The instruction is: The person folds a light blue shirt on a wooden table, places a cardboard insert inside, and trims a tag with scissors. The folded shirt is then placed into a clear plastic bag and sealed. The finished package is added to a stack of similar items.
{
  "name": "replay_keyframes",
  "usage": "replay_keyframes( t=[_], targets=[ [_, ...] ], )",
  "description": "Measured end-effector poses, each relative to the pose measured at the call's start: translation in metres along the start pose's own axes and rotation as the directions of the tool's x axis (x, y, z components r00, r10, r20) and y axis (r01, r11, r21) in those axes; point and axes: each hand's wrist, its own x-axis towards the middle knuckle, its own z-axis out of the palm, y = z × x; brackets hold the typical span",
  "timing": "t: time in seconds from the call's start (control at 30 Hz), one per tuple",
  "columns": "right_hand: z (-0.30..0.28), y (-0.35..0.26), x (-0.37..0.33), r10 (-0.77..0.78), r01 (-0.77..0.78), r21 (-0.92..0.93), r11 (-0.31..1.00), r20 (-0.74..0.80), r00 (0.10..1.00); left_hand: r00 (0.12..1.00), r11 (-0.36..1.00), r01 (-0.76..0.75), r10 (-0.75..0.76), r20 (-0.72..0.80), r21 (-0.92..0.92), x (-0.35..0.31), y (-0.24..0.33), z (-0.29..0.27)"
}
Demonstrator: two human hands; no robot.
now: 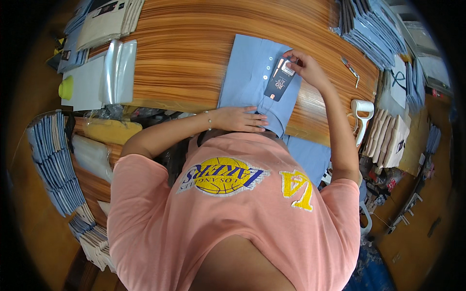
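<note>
A folded light-blue shirt (245, 68) lies on the table in front of me, its near end at the table's edge by my body. Small white buttons run down its front. On top of it rests a dark navy hang tag (274, 86) with a white sticker at its far end and a thin string at its near end. My right hand (307, 69) has its fingers curled at the sticker end, gripping the tag. Flat across the shirt's near end lies my left hand (240, 119), fingers stretched out and holding nothing.
Blue folded garments (371, 31) are stacked at the far right, near thread snips (350, 72) and a white-handled roller (362, 119). Clear plastic bags (120, 68) lie on the left, below beige folded garments (104, 24). Another blue stack (53, 160) stands lower left.
</note>
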Motion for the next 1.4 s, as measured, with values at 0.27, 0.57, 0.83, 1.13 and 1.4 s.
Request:
replay_keyframes(
  t=[0.27,0.57,0.83,1.13,1.4],
  targets=[
    [0.006,-0.034,-0.017,-0.159,0.047,-0.308,0.95,-0.351,0.923,0.789,0.827,0.555,-0.492,-0.368,0.084,-0.062,-0.022,-0.103],
    [0.14,-0.168,0.097,-0.593,0.597,-0.09,0.797,0.064,0.803,-0.679,-0.586,0.714,-0.714,-0.173,-0.383,-0.354,-0.047,-0.135],
    [0.326,-0.269,0.183,-0.709,0.712,-0.408,0.572,0.19,0.679,-0.619,-0.259,0.343,-0.785,-0.01,-0.903,-0.39,-0.049,-0.064],
    [0.347,-0.255,0.229,-0.502,0.428,0.324,0.844,0.194,0.843,-0.499,0.148,0.517,-0.748,-0.437,-0.843,-0.273,0.024,-0.218],
    [0.218,-0.199,0.133,-0.828,0.825,0.366,0.431,-0.202,0.523,-0.001,0.039,-0.328,-0.999,-0.041,-0.944,-0.157,0.014,-0.248]
  ],
)
